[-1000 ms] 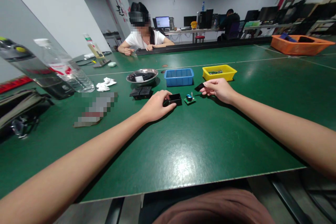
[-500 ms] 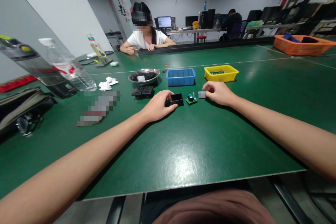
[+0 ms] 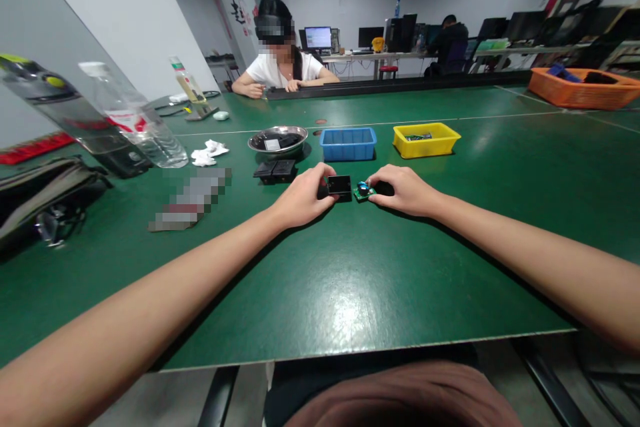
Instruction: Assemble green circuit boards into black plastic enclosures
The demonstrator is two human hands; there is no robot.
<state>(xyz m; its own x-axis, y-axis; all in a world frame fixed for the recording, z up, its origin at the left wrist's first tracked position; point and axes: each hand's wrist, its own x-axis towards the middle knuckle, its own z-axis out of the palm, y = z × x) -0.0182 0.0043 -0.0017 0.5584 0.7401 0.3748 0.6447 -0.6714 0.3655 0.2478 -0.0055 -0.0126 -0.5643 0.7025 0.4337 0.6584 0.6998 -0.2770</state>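
Thumb and fingers of my left hand are closed on a small black box, its open side tilted toward me. Just right of the box, my right hand pinches the right edge of a small green circuit board with a dark and blue part on top. A narrow gap separates board and box. Behind my left hand lie black casings. The grey piece is not visible now.
Behind my hands stand a metal bowl of dark parts, a blue bin and a yellow bin. Bottles, crumpled tissue and a bag are at left. A person sits opposite.
My right hand has left the grey piece and taken hold of the circuit board. The black box in my left hand has tipped so that its inside faces me more.
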